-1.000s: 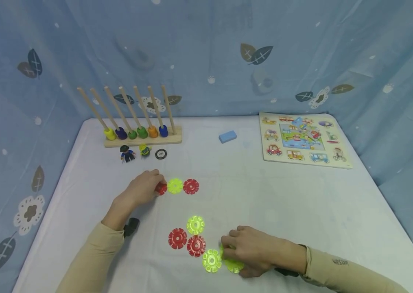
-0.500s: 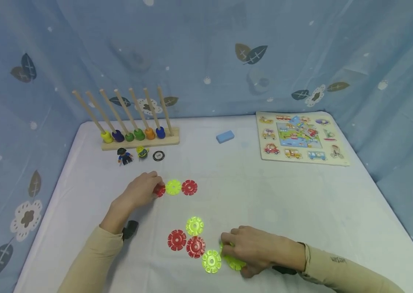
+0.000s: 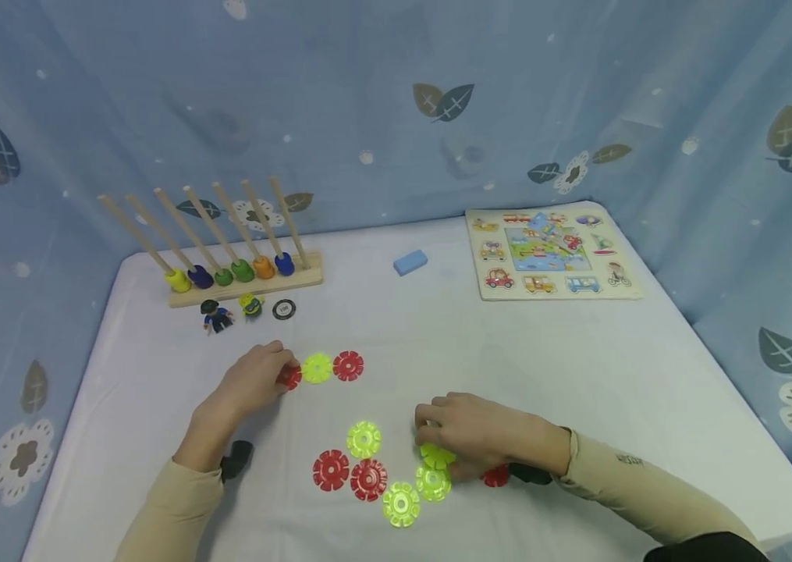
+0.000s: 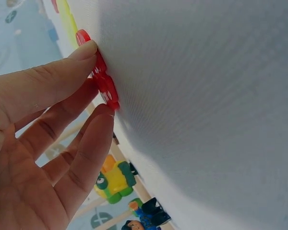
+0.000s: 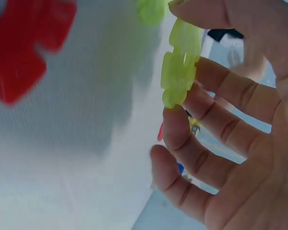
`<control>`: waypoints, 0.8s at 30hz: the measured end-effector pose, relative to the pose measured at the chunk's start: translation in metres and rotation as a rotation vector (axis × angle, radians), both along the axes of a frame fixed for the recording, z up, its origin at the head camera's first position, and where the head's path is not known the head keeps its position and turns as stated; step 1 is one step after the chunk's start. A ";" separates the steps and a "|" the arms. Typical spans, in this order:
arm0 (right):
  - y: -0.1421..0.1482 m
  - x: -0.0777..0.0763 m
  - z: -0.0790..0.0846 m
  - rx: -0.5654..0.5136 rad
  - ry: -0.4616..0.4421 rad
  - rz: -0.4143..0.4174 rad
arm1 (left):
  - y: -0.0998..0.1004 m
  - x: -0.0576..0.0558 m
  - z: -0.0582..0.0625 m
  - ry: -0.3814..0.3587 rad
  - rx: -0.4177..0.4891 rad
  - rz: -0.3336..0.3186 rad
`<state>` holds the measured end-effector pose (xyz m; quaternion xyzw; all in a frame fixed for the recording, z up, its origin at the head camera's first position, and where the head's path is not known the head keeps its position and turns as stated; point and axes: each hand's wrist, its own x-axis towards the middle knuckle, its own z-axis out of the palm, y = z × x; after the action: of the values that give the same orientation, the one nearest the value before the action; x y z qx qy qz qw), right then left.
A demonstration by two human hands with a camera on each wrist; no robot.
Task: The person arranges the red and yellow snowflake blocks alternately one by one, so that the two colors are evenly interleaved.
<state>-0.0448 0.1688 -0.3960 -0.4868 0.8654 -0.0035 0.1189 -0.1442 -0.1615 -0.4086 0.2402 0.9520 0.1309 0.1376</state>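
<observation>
At the left end of a short row, my left hand (image 3: 250,384) pinches a red notched plastic disc (image 4: 100,62) between thumb and fingertips, its edge down at the cloth. A yellow-green disc (image 3: 317,368) and another red disc (image 3: 348,365) continue that row. Nearer to me, my right hand (image 3: 480,429) holds a yellow-green notched disc (image 5: 181,64) by its edges, tilted and raised over the table. Just below it lie two yellow-green discs, one (image 3: 433,483) beside the other (image 3: 401,504). A red disc (image 3: 495,475) shows partly under the right wrist.
Two red discs, one (image 3: 331,470) left of the other (image 3: 369,479), lie near a yellow-green disc (image 3: 364,439). Farther back are a wooden peg rack (image 3: 248,290), two small figures (image 3: 216,316), a black-and-white token (image 3: 284,310), a blue block (image 3: 410,262) and a picture puzzle board (image 3: 552,257).
My right hand has lifted a yellow-green disc and moved away from me, uncovering another yellow-green disc and part of a red one. The left hand keeps its pinch. The head view has shifted.
</observation>
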 end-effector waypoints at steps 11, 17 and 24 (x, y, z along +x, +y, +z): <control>-0.010 -0.048 -0.003 -0.085 -0.106 -0.236 | -0.002 0.001 -0.002 0.019 -0.004 0.005; -0.024 -0.085 -0.011 -0.128 -0.101 -0.278 | -0.001 0.002 0.001 0.010 -0.016 0.011; -0.038 -0.115 -0.013 -0.116 -0.122 -0.245 | 0.000 0.001 0.004 0.008 -0.015 0.012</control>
<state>-0.1601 0.1308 -0.4087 -0.3826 0.9078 -0.0973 0.1415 -0.1435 -0.1619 -0.4046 0.2338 0.9550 0.1234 0.1347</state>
